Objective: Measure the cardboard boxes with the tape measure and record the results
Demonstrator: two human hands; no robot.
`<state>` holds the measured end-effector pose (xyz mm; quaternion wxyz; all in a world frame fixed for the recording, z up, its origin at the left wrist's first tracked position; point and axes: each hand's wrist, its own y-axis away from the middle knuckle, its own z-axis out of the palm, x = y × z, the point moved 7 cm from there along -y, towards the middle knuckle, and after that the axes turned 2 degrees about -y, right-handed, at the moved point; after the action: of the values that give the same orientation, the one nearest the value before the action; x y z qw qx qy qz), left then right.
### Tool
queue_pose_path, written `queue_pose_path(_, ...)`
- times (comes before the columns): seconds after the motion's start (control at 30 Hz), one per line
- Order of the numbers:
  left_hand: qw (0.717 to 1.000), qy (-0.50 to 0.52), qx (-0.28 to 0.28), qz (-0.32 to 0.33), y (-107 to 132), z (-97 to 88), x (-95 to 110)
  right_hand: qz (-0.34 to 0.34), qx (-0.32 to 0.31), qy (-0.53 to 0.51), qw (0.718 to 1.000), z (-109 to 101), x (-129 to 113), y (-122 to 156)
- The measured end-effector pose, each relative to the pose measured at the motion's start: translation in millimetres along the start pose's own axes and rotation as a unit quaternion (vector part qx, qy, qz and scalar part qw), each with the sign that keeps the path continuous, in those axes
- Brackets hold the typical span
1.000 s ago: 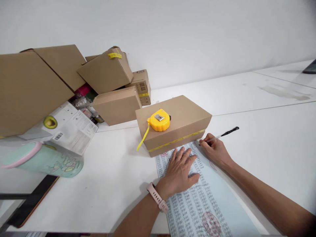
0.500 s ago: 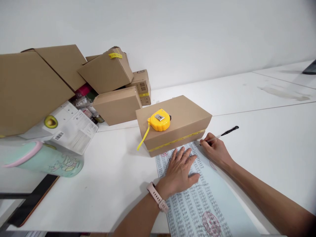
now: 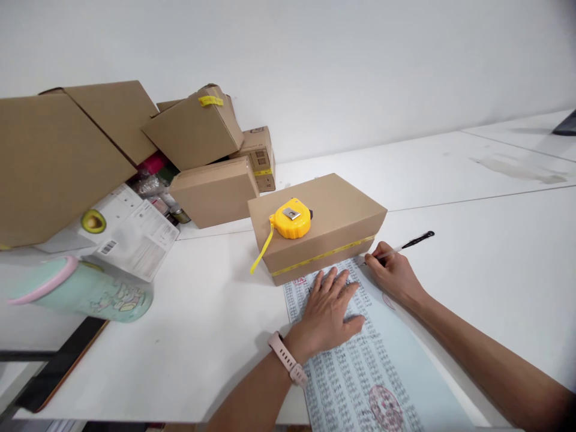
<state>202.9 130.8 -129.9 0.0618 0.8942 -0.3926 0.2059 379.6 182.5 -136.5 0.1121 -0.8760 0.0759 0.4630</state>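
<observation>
My left hand (image 3: 330, 309) lies flat with fingers spread on a light-blue sheet of paper (image 3: 405, 366). Columns of dense handwriting and red round stamps cover much of the sheet. In my right hand (image 3: 393, 273) is a pen (image 3: 416, 240) with a clear barrel and black end, its tip at the paper near the sheet's upper right part. Directly beyond the paper stands a closed cardboard box (image 3: 335, 198) with yellow tape along its side. A yellow tape measure (image 3: 292, 221) rests on top of that box, its strap hanging over the edge.
Several cardboard boxes (image 3: 213, 195) are piled at the back left against the wall. A white carton with an avocado picture (image 3: 139, 240) and a mint-green bottle (image 3: 112, 297) with a pink ring stand at the left of the white table (image 3: 202, 360). A dark object (image 3: 566, 125) sits far right.
Almost nothing differs. The pen has tilted very slightly in my right hand; my left hand stays flat on the paper.
</observation>
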Motion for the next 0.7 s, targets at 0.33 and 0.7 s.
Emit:
queue_pose_path(0.33,1.0,0.001,0.0,0.001,0,0.0,-1,-0.013,0.037,-0.007,0.999,-7,-4,2)
queue_pose_path(0.7,0.917,-0.011,0.4,0.0,31,-86.3,16,-0.234,-0.007,0.182,0.955,-18,-7,58)
